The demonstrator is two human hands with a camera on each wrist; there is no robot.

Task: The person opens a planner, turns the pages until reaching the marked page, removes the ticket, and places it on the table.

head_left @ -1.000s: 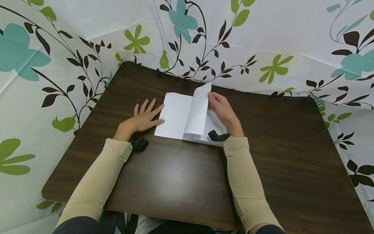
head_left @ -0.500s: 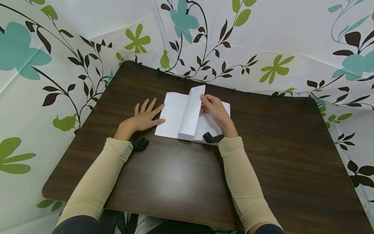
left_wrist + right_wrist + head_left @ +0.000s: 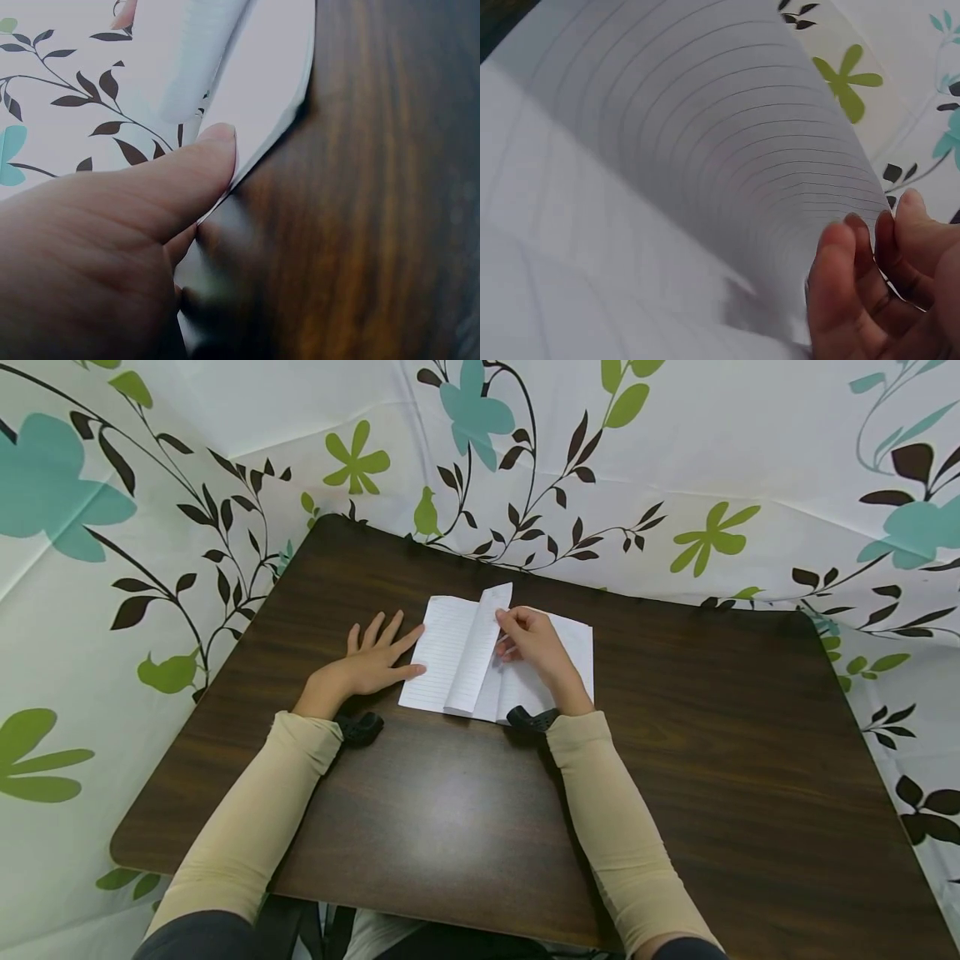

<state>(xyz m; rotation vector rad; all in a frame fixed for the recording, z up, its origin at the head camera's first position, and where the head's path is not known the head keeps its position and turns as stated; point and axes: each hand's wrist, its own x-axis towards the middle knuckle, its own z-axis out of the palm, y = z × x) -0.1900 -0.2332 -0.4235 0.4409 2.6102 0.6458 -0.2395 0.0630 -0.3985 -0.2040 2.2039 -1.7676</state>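
Since the earlier head frames, the page (image 3: 476,652) has swung towards nine o'clock, past the fold, and the right hand (image 3: 536,647) has gone with it; the left hand (image 3: 363,668) has barely shifted.

In the head view we see the notebook (image 3: 442,647) open on the table (image 3: 450,827), towards twelve o'clock. The right hand pinches the page by its three o'clock edge, while the left hand, fingers spread wide, rests at the notebook's nine o'clock side. We judge the turn past halfway: the page is lifted and over the fold, but it stands curled above the left leaf, so laying it flat is not yet done.

From the left wrist we get what the head view keeps small: the thumb (image 3: 202,165) lies over the notebook's edge. A rolled sheet rises at twelve o'clock, probably the same page, with the cloth (image 3: 45,142) behind it. We cannot tell the right hand's hold from here.

From the right wrist we see the page's ruled face arching deeply, a curve the head view flattens. Fingertips meet on its edge just past three o'clock. We find no left hand in this view.
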